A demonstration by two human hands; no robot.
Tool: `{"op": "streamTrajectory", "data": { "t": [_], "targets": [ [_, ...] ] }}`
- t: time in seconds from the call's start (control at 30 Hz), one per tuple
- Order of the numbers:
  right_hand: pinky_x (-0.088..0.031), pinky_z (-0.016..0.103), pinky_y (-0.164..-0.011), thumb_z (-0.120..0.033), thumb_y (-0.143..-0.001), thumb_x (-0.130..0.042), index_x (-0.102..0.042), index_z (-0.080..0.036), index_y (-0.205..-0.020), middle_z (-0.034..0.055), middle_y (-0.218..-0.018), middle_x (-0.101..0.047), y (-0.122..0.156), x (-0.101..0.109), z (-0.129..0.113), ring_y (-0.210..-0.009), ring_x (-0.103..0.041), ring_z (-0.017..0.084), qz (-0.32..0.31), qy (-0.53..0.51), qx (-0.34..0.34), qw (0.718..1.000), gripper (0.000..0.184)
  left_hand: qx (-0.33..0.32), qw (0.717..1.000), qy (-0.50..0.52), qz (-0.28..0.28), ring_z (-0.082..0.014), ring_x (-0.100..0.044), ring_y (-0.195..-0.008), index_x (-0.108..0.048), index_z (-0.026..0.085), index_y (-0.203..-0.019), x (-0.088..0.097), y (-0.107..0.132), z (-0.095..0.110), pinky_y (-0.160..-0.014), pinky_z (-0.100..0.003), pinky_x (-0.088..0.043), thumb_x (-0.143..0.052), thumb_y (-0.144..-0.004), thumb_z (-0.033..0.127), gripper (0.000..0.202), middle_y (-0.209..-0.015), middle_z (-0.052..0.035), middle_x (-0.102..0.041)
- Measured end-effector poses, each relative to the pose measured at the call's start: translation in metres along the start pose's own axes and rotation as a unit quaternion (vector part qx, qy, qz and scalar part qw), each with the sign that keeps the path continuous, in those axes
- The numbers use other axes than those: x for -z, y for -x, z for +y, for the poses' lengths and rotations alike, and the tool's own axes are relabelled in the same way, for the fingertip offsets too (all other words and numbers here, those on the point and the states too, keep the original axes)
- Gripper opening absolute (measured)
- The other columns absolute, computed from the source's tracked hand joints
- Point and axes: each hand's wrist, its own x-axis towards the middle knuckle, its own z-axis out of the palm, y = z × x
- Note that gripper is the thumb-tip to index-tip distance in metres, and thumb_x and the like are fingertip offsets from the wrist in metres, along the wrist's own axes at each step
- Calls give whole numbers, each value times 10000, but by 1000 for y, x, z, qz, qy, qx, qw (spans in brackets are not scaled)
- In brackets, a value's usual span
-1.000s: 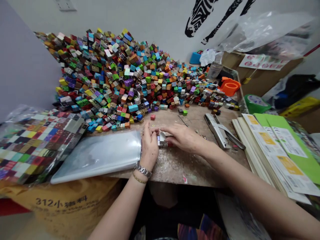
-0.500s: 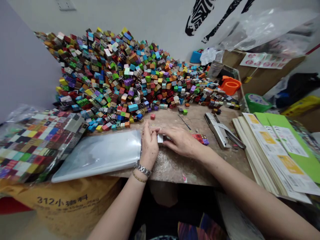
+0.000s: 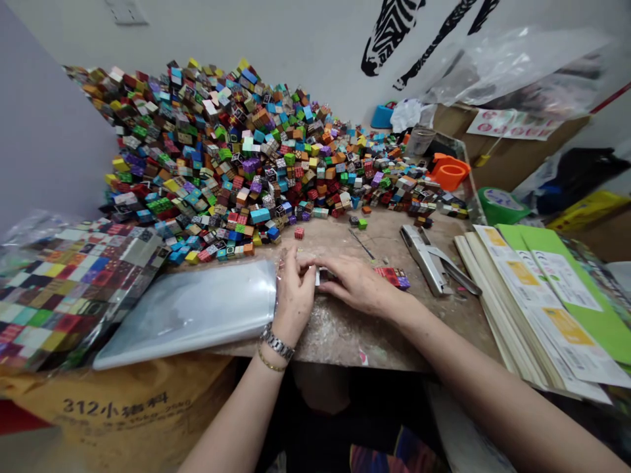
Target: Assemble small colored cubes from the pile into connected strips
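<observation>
My left hand (image 3: 294, 292), with a metal watch and a thin bracelet at the wrist, is closed at the tabletop by the right edge of a stack of clear plastic bags (image 3: 197, 309). Against it from the right comes my right hand (image 3: 352, 282), its fingers bent and thumb underneath. Between the two hands shows the white face of a small block (image 3: 317, 276), gripped from both sides; the fingers cover most of it. A short row of red and purple blocks (image 3: 393, 276) lies just beyond my right wrist. One red block (image 3: 299, 233) sits alone ahead of my left fingertips.
A big heap of small coloured cubes (image 3: 236, 164) rises against the wall. At left lies a bag packed with cubes (image 3: 73, 282). A silver stapler (image 3: 428, 259), a stack of cards (image 3: 522, 302), green packs (image 3: 557, 263) and an orange tape dispenser (image 3: 448, 172) stand at right.
My hands have drawn slightly closer, and less of the white block face shows between them. The whole view has shifted a little.
</observation>
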Motion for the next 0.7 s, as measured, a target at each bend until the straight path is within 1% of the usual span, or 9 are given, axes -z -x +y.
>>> {"op": "streamTrajectory", "data": {
  "t": [0.1, 0.13, 0.2, 0.3, 0.4, 0.47, 0.6, 0.7],
  "targets": [
    [-450, 442, -1034, -248, -900, -602, -534, -167, -1310, 120, -1304, -605, 2, 5, 6, -1214, -562, 236, 16, 38, -19, 999, 423, 10, 999, -36, -18, -227, -605, -1123, -459, 156, -1363, 1, 4, 2, -1039, -439, -431, -513, -889, 270, 491, -1178, -114, -657],
    [-455, 448, -1027, -255, -904, -593, -543, -154, -1300, 127, -1289, -612, 2, 8, 9, -1204, -568, 244, 22, 53, -30, 998, 412, 4, 998, -58, -24, -240, -588, -1159, -495, 152, -1329, 2, 6, 4, -1055, -454, -419, -510, -891, 281, 457, -1223, -128, -640],
    [-459, 450, -1025, -262, -916, -562, -549, -140, -1299, 136, -1278, -616, 2, 15, 18, -1201, -568, 251, 36, 82, -55, 994, 402, -28, 993, -112, -30, -262, -542, -1234, -538, 146, -1285, 3, 10, 6, -1100, -485, -376, -512, -894, 305, 422, -1298, -145, -603],
    [-456, 442, -1033, -263, -921, -535, -542, -127, -1312, 148, -1291, -606, -1, 29, 37, -1223, -556, 255, 66, 123, -111, 984, 414, -75, 981, -174, -40, -267, -486, -1306, -517, 145, -1314, 6, 18, 6, -1135, -495, -345, -511, -906, 335, 450, -1368, -152, -554],
    [-454, 435, -1034, -241, -903, -547, -548, -115, -1303, 149, -1286, -608, -10, 41, 61, -1204, -569, 264, 88, 153, -168, 970, 419, -100, 971, -211, -48, -267, -454, -1342, -486, 154, -1344, 9, 25, 1, -1144, -495, -345, -513, -911, 350, 476, -1403, -148, -521],
    [-449, 431, -1037, -233, -892, -564, -545, -102, -1304, 155, -1287, -603, -18, 47, 78, -1194, -571, 274, 96, 165, -194, 962, 433, -112, 966, -229, -51, -270, -430, -1366, -466, 168, -1363, 9, 28, -3, -1149, -497, -343, -516, -910, 347, 490, -1424, -143, -502],
    [-423, 423, -1067, -233, -882, -577, -525, -95, -1324, 172, -1316, -572, -35, 51, 104, -1226, -542, 277, 117, 180, -215, 953, 466, -129, 957, -254, -48, -271, -412, -1384, -424, 190, -1403, 7, 32, -10, -1154, -507, -343, -493, -917, 313, 506, -1449, -136, -477],
    [-408, 418, -1080, -232, -884, -570, -523, -102, -1326, 174, -1320, -564, -48, 52, 113, -1238, -532, 274, 118, 189, -219, 950, 463, -133, 953, -269, -42, -279, -411, -1386, -396, 180, -1424, 6, 33, -14, -1148, -521, -353, -475, -921, 296, 523, -1458, -146, -466]
  ]
}}
